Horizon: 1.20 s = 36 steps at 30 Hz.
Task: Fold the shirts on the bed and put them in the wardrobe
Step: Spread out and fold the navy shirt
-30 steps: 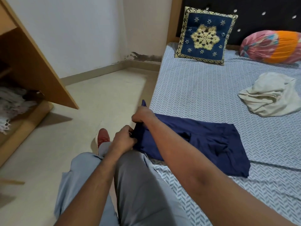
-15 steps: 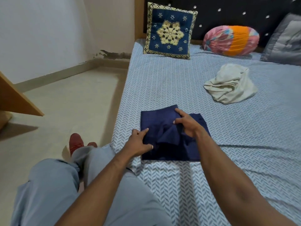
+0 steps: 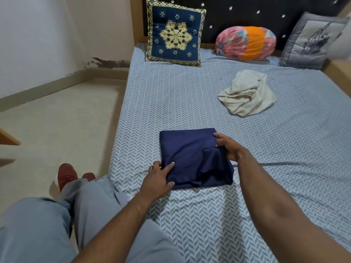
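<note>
Pinching navy shirt point(image 3: 191, 154) on chevron-sheeted bed point(image 3: 171, 103) by beige floor point(image 3: 66, 120): left hand point(image 3: 158, 180), right hand point(image 3: 228, 147) grips.

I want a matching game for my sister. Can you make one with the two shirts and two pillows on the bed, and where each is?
Things:
1. folded navy blue cloth shirt
2. crumpled cream cloth shirt
3. square blue embroidered cushion
4. round pink-and-orange pillow

Places:
A. lying down by the dark studded headboard
B. held by left hand and right hand
C. propped upright, far left corner
D. heaped loose on the blue-patterned bedsheet

Pairs: 1-B, 2-D, 3-C, 4-A
</note>
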Tool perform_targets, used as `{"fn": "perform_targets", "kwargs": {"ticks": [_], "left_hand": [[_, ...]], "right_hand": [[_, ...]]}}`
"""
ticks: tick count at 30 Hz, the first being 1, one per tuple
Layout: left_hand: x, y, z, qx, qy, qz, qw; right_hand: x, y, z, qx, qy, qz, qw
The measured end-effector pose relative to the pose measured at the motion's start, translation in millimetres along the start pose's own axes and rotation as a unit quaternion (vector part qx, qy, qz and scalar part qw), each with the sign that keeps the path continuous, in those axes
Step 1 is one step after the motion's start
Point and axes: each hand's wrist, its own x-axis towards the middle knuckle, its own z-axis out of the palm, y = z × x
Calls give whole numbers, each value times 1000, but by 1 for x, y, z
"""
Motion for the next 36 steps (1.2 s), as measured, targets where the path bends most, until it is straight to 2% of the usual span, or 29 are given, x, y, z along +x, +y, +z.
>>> {"fn": "perform_targets", "kwargs": {"ticks": [4, 7, 11, 14, 17, 20, 24, 26, 29, 33, 36], "left_hand": [[4, 5, 0, -134, -6, -37, 990], [9, 9, -2, -177, -6, -60, 982], [10, 12, -2, -194, -21, -73, 978], [6, 14, 4, -162, -21, -55, 985], [2, 13, 6, -157, -5, -56, 986], [2, 12, 4, -169, 6, -64, 983], [-2, 15, 3, -183, 8, -61, 981], [-6, 18, 6, -157, 8, -58, 986], [-11, 22, 9, -52, 13, -34, 998], [-15, 19, 9, 45, 69, 16, 996], [-12, 14, 10, 84, 110, 68, 988]], "right_hand": [[7, 9, -4, -13, -8, -24, 1000], [-4, 15, -4, -4, 7, -50, 999], [-25, 38, -11, -99, -2, -65, 993], [-32, 55, -20, -159, -12, -85, 984], [-39, 54, -28, -125, -4, -104, 987], [-42, 57, -41, -87, 42, -104, 990], [-40, 83, -48, -159, 73, -99, 980], [-36, 95, -49, -189, 102, -109, 970], [-31, 101, -48, -225, 142, -133, 955], [-37, 101, -41, -287, 174, -127, 933], [-52, 99, -28, -351, 253, -149, 889]]}}
